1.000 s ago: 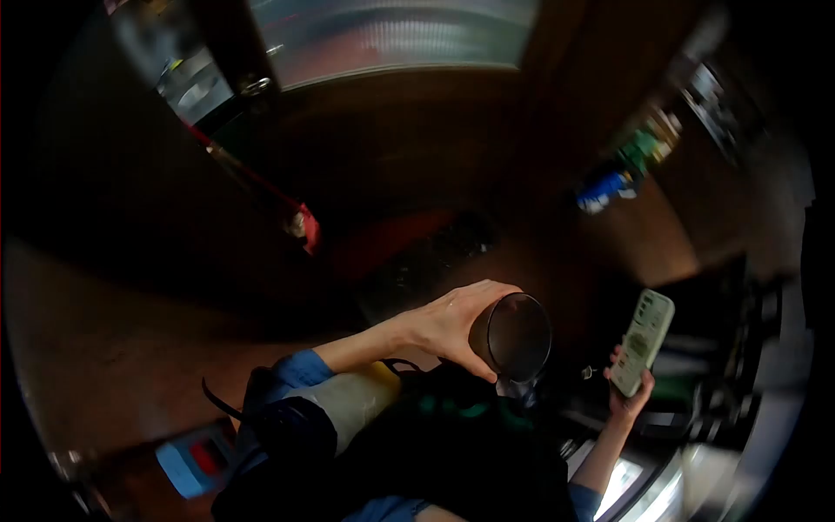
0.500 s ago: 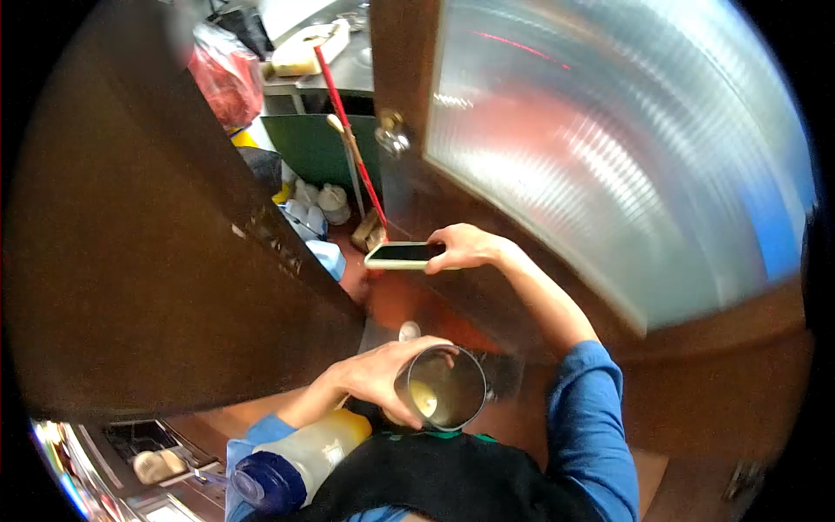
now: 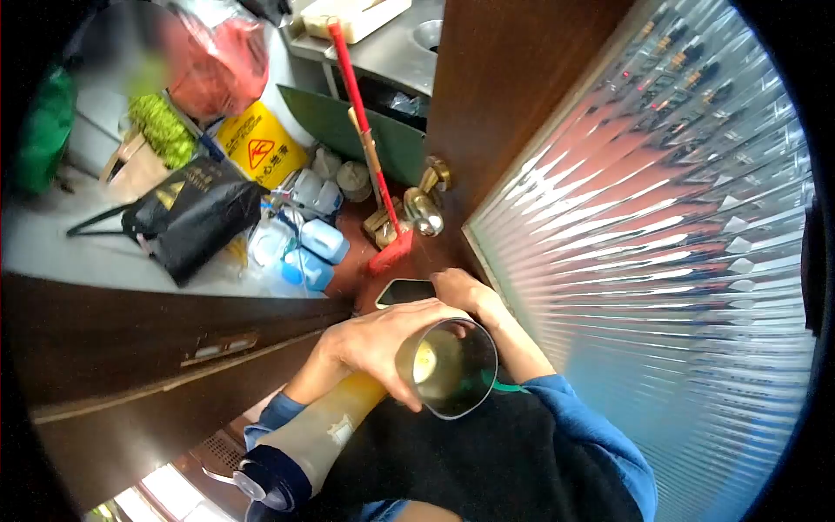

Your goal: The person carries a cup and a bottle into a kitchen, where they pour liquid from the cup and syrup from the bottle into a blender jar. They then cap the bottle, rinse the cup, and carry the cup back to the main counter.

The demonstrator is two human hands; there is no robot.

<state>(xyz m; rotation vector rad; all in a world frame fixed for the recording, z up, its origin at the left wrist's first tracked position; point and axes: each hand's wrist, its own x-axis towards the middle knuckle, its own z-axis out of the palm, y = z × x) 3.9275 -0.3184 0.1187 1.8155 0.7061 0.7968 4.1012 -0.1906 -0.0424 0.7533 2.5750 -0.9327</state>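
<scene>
Gripping: our left hand (image 3: 383,339) curls round the left side of a clear glass (image 3: 461,374), thumb on the side nearest our body, fingers passing over the far side, fingertips showing beyond the wall.
Glass: we have it in front of our black top (image 3: 457,465), its mouth facing up at us; something pale yellow shows inside, and we cannot tell what.
Left forearm: it slants up from lower left, back of the hand uppermost, the blue left sleeve (image 3: 277,411) pushed back.
Bottle: we have a pale bottle (image 3: 326,426) with a dark blue cap lying aslant along that forearm, cap toward lower left; what holds it there we cannot tell.
Right hand: we reach forward past the glass with the right hand (image 3: 461,289), closed on the right end of a phone (image 3: 405,292); the finger placement is partly hidden.
Right forearm: it runs up and leftward from the right sleeve (image 3: 596,439), beside the door's ribbed glass panel (image 3: 661,235).
Phone: it lies just beyond our left hand, dark screen facing up at us.
Doorway: past the phone we see a red dustpan (image 3: 393,250), a metal doorknob (image 3: 424,213), and, farther left, a black bag (image 3: 196,217) near a yellow caution sign (image 3: 261,148).
</scene>
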